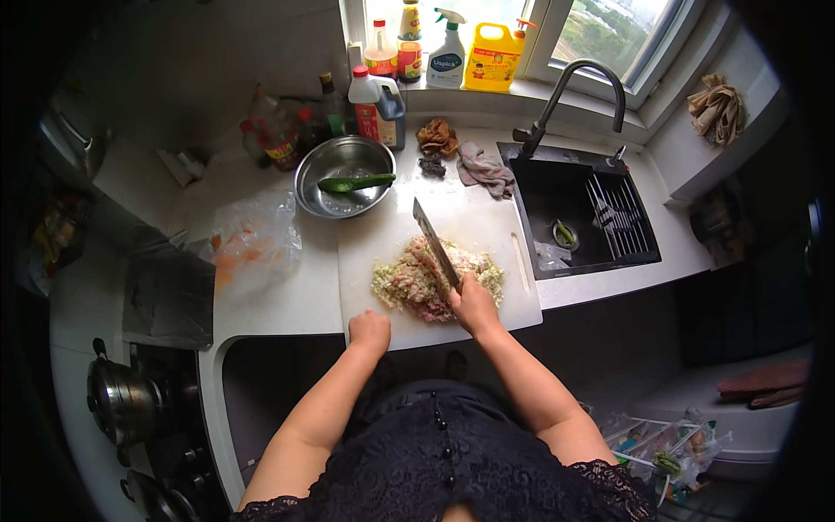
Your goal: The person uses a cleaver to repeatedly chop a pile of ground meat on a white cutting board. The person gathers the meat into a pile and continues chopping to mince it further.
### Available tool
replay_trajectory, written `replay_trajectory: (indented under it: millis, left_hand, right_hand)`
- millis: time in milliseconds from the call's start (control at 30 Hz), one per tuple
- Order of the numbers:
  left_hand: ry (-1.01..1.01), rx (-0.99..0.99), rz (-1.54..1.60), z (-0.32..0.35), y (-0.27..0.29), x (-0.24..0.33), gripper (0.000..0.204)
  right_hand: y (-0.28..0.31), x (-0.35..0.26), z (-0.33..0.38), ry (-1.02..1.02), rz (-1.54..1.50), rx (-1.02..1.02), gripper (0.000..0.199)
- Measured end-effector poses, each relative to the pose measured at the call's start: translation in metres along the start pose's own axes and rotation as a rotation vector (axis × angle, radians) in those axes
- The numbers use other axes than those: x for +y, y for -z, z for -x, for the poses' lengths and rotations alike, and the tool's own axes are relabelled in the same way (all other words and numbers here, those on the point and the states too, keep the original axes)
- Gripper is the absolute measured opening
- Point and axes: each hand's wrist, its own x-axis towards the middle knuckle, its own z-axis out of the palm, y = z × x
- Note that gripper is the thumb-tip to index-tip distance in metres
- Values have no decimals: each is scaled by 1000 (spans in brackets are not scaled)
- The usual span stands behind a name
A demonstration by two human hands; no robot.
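right hand (475,305) — wrapped round cleaver (437,245) | left hand (370,331) — fisted, at cutting board's (374,239) edge

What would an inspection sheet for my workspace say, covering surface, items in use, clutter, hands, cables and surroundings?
Surface: white counter bearing a pale cutting board.
Items in use: chopped mixture heaped on the board; cleaver above or touching it, unclear which.
Clutter: plastic bag left of the board; greyish cloth beside the sink; steel bowl holding a green vegetable.
Hands: right hand grips the cleaver; left hand curled at the board's near edge.
Cables: nothing seen.
Surroundings: window beyond the sink; pot at lower left.
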Motion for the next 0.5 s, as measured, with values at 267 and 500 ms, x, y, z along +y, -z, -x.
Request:
replay_trajectory:
  millis: [267, 500]
  left_hand:
    - [-23, 13, -9, 3, 2, -2, 15]
    - [-23, 10, -7, 4, 5, 1, 16]
  right_hand:
    - [0, -3, -3, -21, -20, 10, 26]
    - [-4, 5, -10, -24, -25, -9, 29]
